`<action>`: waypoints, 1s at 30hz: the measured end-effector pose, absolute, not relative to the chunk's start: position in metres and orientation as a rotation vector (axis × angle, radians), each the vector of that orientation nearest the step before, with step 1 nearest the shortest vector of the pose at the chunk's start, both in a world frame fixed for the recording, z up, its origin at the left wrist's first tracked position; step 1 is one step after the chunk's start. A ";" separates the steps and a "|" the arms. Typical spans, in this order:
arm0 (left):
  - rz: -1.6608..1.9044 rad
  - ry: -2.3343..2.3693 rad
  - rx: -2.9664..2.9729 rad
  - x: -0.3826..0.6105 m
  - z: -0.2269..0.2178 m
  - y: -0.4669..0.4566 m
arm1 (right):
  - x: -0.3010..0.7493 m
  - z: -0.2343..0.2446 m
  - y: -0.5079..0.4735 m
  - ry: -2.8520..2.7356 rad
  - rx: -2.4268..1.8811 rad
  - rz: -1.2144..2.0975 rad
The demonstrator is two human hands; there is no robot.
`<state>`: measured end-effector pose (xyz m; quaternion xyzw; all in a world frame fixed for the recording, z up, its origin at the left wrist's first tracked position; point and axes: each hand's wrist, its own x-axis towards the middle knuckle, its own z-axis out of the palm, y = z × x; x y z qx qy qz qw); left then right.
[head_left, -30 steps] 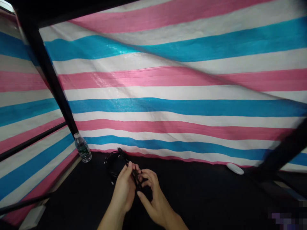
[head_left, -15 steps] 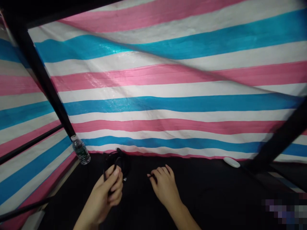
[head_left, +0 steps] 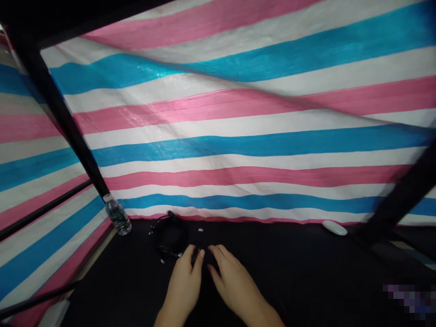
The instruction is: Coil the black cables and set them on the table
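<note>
My left hand [head_left: 184,281] is low over the black tabletop [head_left: 299,268], closed with thumb and forefinger near each other. Something dark shows between them, too dark against the table to make out. Close on its right, my right hand [head_left: 233,279] has its thumb apart from slightly bent fingers, and I see nothing in it. The two hands' fingertips almost meet. Just beyond my left hand lies a coiled black cable [head_left: 186,231] with small light-coloured plug ends. A small pale pink piece [head_left: 200,230] rests on the table past my fingertips.
A clear plastic bottle [head_left: 118,217] with a white cap stands at the back left corner. A white rounded object [head_left: 335,227] lies at the back right. Striped sheeting [head_left: 238,147] hangs behind the table, between black frame posts [head_left: 68,118].
My left hand has moved right and turned palm down, away from the coiled cable. My right hand stays close by, now with its thumb apart. The small pink piece has come into sight.
</note>
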<state>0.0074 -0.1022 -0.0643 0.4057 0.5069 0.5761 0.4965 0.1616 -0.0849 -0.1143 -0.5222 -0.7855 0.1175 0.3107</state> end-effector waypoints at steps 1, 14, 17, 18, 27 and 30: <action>1.426 1.254 0.937 0.005 -0.063 -0.102 | 0.168 -0.114 -0.087 -2.075 -1.392 0.200; 1.891 0.959 0.798 -0.023 -0.007 -0.129 | 0.241 -0.076 -0.124 -1.573 -1.406 1.404; 1.837 0.953 0.769 -0.020 -0.009 -0.131 | 0.227 -0.071 -0.142 -1.318 -1.294 1.410; 1.765 0.964 0.741 -0.018 -0.010 -0.132 | 0.222 -0.068 -0.146 -1.260 -1.299 1.342; 1.082 0.791 0.376 0.016 -0.021 -0.145 | 0.171 -0.054 -0.149 -2.123 -0.957 0.228; 0.983 0.715 0.260 0.013 -0.028 -0.142 | 0.163 -0.069 -0.142 -2.240 -0.827 -0.069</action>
